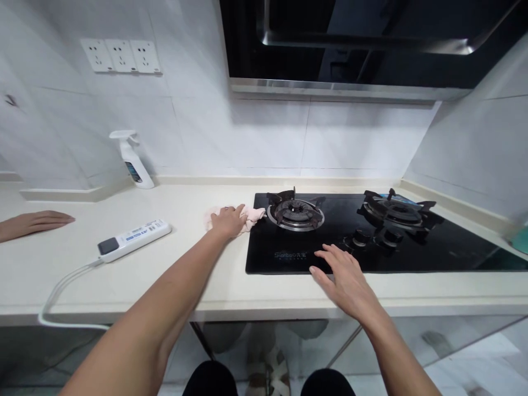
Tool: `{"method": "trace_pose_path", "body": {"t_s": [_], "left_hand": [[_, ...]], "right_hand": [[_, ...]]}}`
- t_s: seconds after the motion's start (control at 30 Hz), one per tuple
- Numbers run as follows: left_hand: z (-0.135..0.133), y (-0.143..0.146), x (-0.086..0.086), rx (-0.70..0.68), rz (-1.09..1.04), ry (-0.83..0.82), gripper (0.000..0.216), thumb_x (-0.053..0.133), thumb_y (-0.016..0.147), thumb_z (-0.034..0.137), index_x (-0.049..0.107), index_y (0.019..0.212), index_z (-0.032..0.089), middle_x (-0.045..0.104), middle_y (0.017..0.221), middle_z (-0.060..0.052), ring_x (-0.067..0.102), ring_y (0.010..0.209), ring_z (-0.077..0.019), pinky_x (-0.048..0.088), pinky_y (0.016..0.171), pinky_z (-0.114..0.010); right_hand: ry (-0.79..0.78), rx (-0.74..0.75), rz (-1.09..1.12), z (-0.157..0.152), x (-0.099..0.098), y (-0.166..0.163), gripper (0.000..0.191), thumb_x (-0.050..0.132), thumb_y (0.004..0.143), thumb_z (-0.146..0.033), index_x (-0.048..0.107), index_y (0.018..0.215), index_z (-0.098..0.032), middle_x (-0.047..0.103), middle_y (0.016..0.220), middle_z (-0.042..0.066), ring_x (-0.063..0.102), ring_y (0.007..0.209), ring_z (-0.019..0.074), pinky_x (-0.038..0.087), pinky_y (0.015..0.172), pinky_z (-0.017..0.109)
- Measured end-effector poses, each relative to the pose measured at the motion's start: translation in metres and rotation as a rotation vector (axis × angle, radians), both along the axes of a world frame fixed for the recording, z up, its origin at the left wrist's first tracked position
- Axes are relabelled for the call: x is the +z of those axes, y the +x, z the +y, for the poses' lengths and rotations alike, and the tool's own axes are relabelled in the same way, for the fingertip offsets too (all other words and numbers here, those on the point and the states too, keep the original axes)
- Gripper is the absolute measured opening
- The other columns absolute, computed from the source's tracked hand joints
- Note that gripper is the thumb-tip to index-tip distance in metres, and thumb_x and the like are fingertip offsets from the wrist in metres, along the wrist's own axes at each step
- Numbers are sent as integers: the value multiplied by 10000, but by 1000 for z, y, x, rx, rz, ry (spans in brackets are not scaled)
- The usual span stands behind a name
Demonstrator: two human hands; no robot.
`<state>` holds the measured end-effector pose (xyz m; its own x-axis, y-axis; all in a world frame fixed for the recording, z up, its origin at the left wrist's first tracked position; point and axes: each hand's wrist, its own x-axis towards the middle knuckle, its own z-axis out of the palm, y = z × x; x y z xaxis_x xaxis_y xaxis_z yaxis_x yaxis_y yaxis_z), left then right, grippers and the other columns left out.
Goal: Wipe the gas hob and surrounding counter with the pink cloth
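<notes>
My left hand [229, 221] presses a pale pink cloth [252, 215] onto the countertop, right beside the left edge of the black gas cooktop [264, 250]. One end of the cloth reaches over that edge, close to the left burner [296, 212]. Over the cooktop's front edge, my right hand [340, 275] is open with its fingers apart and nothing in it. The two control knobs [375, 238] lie just beyond its fingertips.
A white spray bottle [134, 165] stands against the back wall. A power strip [136, 239] with a white cable lies on the countertop [181, 280]. Another person's hand [39, 223] rests at the far left. The range hood [346, 60] overhangs the cooktop; a right burner [396, 212] is farther over.
</notes>
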<state>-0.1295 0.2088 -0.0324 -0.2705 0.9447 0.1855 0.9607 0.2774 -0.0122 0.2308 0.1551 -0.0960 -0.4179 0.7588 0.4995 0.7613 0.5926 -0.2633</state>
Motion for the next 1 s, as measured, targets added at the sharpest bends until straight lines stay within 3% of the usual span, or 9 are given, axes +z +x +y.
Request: {"method": "trace_pose_path", "body": {"t_s": [0.13, 0.3, 0.53, 0.7, 0.83, 1.0], "left_hand": [[-4, 3, 3, -6, -21, -3, 488, 339, 1024, 478, 545, 1411, 262, 546, 1471, -174, 474, 1337, -404, 407, 1023, -661], [-40, 15, 2, -51, -12, 38, 463, 426, 1004, 523, 619, 1303, 227, 571, 1422, -181, 488, 1301, -412, 431, 998, -617], [-135, 30, 1, -186, -33, 79, 468, 423, 1020, 519, 615, 1331, 226, 592, 1432, -143, 512, 1299, -356, 433, 1014, -527], [-203, 11, -2, -322, -125, 85, 401, 449, 1002, 533, 667, 1186, 251, 676, 1265, -86, 576, 1222, -297, 437, 1004, -460], [-206, -13, 1, -203, -94, 57, 383, 447, 1000, 502, 653, 1223, 269, 658, 1318, -89, 561, 1260, -300, 439, 991, -462], [-167, -32, 4, -18, 11, 27, 452, 399, 1014, 512, 611, 1320, 255, 603, 1429, -121, 524, 1307, -341, 437, 1003, -508]], "right_hand": [[-17, -10, 9, 1, 3, -2, 397, 533, 996, -460, 657, 1284, -217, 580, 1465, 122, 461, 1431, 327, 349, 1185, 577], [-23, 3, 30, 5, -1, 0, 399, 517, 998, -475, 661, 1274, -226, 580, 1463, 116, 465, 1426, 320, 353, 1182, 562], [-60, 9, -3, 10, -10, 2, 469, 451, 1012, -519, 640, 1324, -223, 554, 1497, 115, 413, 1469, 318, 299, 1216, 581], [-49, 9, -16, 12, -13, 3, 483, 443, 1008, -532, 638, 1328, -227, 546, 1506, 112, 417, 1468, 319, 297, 1219, 586], [-30, 17, -10, 14, -16, 5, 492, 430, 1009, -542, 639, 1324, -227, 547, 1503, 114, 419, 1466, 323, 304, 1214, 594], [-14, 19, -16, 13, -17, 6, 503, 424, 1006, -547, 639, 1320, -218, 556, 1493, 120, 423, 1462, 326, 315, 1209, 596]]}}
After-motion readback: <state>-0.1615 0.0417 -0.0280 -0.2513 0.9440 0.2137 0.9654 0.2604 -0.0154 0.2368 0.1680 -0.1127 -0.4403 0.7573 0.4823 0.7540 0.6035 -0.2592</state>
